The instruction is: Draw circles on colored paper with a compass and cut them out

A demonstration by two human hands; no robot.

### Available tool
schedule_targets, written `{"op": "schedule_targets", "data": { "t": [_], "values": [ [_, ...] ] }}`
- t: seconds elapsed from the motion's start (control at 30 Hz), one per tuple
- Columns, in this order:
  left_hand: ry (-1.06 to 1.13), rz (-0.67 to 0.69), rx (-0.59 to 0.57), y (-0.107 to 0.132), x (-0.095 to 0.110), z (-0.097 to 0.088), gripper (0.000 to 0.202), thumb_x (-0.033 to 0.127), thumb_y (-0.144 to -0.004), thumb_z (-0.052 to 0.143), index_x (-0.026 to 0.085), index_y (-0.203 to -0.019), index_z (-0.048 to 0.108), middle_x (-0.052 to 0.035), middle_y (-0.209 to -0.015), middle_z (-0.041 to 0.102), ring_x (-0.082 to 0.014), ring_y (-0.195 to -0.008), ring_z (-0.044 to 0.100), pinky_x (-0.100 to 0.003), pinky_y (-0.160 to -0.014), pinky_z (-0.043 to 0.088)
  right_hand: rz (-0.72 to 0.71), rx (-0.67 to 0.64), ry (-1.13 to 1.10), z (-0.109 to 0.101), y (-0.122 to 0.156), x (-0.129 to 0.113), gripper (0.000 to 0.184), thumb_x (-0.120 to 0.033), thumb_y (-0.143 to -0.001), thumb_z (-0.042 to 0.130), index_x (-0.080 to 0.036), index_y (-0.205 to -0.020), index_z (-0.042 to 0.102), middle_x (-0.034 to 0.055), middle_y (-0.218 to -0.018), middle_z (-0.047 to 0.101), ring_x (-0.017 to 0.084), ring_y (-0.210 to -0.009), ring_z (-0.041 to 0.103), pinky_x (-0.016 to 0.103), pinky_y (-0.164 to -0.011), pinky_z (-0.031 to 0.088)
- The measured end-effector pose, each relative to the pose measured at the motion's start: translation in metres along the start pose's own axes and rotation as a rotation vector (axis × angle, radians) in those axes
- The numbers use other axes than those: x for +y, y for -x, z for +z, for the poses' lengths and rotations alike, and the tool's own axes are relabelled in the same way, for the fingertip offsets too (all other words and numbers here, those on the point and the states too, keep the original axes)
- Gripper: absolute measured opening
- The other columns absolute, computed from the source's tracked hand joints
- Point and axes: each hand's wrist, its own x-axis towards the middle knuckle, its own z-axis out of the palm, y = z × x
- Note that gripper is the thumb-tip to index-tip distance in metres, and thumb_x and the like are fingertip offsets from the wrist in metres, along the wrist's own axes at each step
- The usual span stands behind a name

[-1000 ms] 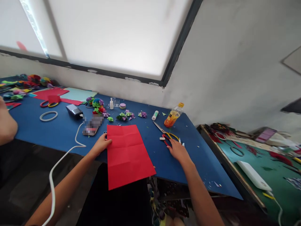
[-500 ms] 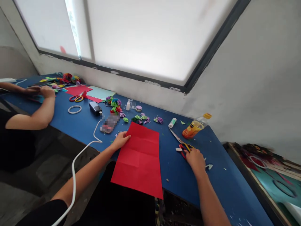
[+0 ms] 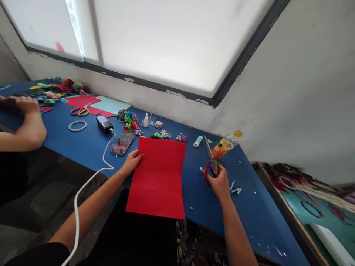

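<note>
A creased sheet of red paper (image 3: 159,177) is pinched at its left edge by my left hand (image 3: 132,162); its lower part overhangs the table's front edge. In my right hand (image 3: 220,181) is a pair of scissors (image 3: 211,157) with red and yellow handles, blades pointing up and away from me. Paper and scissors are apart. Near the scissors lie a glue stick (image 3: 198,141) and a small white block (image 3: 201,170). Just beyond the blades a drink bottle (image 3: 226,145) with a yellow cap leans to the right.
On the blue table (image 3: 62,133) are a phone (image 3: 123,142), a black device (image 3: 104,123) with a white cable (image 3: 83,186), a white ring (image 3: 77,126), other scissors (image 3: 81,110) and folded paper flowers (image 3: 130,117). A co-worker's arm (image 3: 30,127) is at the left.
My right hand has lifted the scissors and turned their blades more upright. The red paper has shifted and straightened in my left hand. The view has swung slightly right.
</note>
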Motion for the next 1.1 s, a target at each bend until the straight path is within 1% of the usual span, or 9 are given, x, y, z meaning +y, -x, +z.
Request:
{"op": "schedule_targets", "data": {
  "t": [0.07, 0.23, 0.33, 0.43, 0.57, 0.67, 0.8, 0.97, 1.1],
  "values": [
    [0.011, -0.006, 0.017, 0.000, 0.000, -0.001, 0.059, 0.059, -0.059, 0.075, 0.016, -0.099, 0.063, -0.0073, -0.096, 0.075, -0.0258, -0.088, 0.070, -0.037, -0.079, 0.055, 0.003, -0.019, -0.047, 0.002, 0.003, -0.003, 0.089, -0.066, -0.062, 0.064, -0.010, -0.129, 0.043, 0.0187, -0.111, 0.061, 0.033, -0.102, 0.059, 0.042, -0.087, 0.047],
    [0.034, -0.015, 0.050, 0.000, 0.001, -0.003, 0.057, 0.055, -0.060, 0.075, 0.017, -0.099, 0.062, -0.0072, -0.096, 0.074, -0.0253, -0.088, 0.070, -0.037, -0.078, 0.055, -0.016, 0.015, -0.012, 0.005, 0.004, 0.003, 0.088, -0.071, -0.062, 0.062, -0.013, -0.127, 0.046, 0.0171, -0.110, 0.060, 0.032, -0.101, 0.059, 0.042, -0.085, 0.047],
    [0.042, -0.007, 0.055, 0.001, 0.001, -0.003, 0.053, 0.052, -0.062, 0.075, 0.016, -0.100, 0.062, -0.0070, -0.097, 0.074, -0.0249, -0.089, 0.070, -0.037, -0.080, 0.055, -0.044, 0.018, 0.003, 0.009, 0.003, 0.007, 0.090, -0.071, -0.061, 0.064, -0.012, -0.127, 0.046, 0.0189, -0.113, 0.060, 0.032, -0.100, 0.059, 0.042, -0.084, 0.047],
    [0.046, -0.001, 0.060, 0.001, 0.002, -0.004, 0.052, 0.050, -0.062, 0.076, 0.017, -0.100, 0.062, -0.0066, -0.096, 0.074, -0.0248, -0.088, 0.070, -0.037, -0.080, 0.055, -0.001, -0.015, -0.004, 0.013, 0.001, 0.008, 0.087, -0.064, -0.064, 0.065, -0.009, -0.129, 0.045, 0.0213, -0.118, 0.059, 0.031, -0.101, 0.059, 0.041, -0.086, 0.047],
    [0.052, -0.003, 0.079, 0.001, 0.003, -0.005, 0.051, 0.049, -0.060, 0.077, 0.016, -0.097, 0.063, -0.0056, -0.090, 0.075, -0.0251, -0.086, 0.070, -0.038, -0.082, 0.055, 0.068, -0.023, 0.028, 0.016, -0.002, 0.009, 0.070, -0.048, -0.068, 0.064, -0.009, -0.125, 0.051, 0.0186, -0.109, 0.064, 0.030, -0.098, 0.061, 0.041, -0.087, 0.046],
    [0.052, -0.002, 0.088, 0.000, 0.004, -0.005, 0.050, 0.047, -0.059, 0.078, 0.016, -0.096, 0.063, -0.0053, -0.089, 0.074, -0.0254, -0.089, 0.070, -0.038, -0.083, 0.055, 0.058, -0.017, 0.037, 0.017, -0.002, 0.010, 0.065, -0.047, -0.069, 0.064, -0.012, -0.123, 0.055, 0.0161, -0.108, 0.066, 0.030, -0.100, 0.061, 0.042, -0.088, 0.046],
    [0.045, 0.014, 0.086, -0.002, 0.002, -0.006, 0.049, 0.046, -0.059, 0.078, 0.016, -0.094, 0.063, -0.0051, -0.086, 0.074, -0.0258, -0.088, 0.070, -0.038, -0.082, 0.055, -0.002, 0.040, 0.040, 0.020, -0.001, 0.014, 0.060, -0.047, -0.071, 0.065, -0.013, -0.121, 0.060, 0.0156, -0.112, 0.067, 0.031, -0.103, 0.061, 0.042, -0.091, 0.046],
    [0.038, 0.030, 0.068, -0.006, -0.003, -0.011, 0.041, 0.042, -0.065, 0.075, 0.015, -0.095, 0.064, -0.0059, -0.087, 0.074, -0.0266, -0.092, 0.069, -0.038, -0.082, 0.055, -0.073, 0.098, 0.049, 0.024, -0.004, 0.022, 0.050, -0.039, -0.071, 0.067, -0.015, -0.114, 0.066, 0.0136, -0.117, 0.068, 0.031, -0.105, 0.063, 0.041, -0.093, 0.046],
    [0.066, 0.040, 0.087, -0.011, -0.007, -0.015, 0.031, 0.034, -0.071, 0.068, 0.016, -0.096, 0.065, -0.0057, -0.091, 0.074, -0.0256, -0.098, 0.068, -0.038, -0.088, 0.054, -0.038, 0.132, 0.031, 0.027, -0.008, 0.028, 0.050, -0.040, -0.069, 0.068, -0.017, -0.114, 0.067, 0.0120, -0.114, 0.070, 0.032, -0.104, 0.064, 0.043, -0.092, 0.047]
  ]
}}
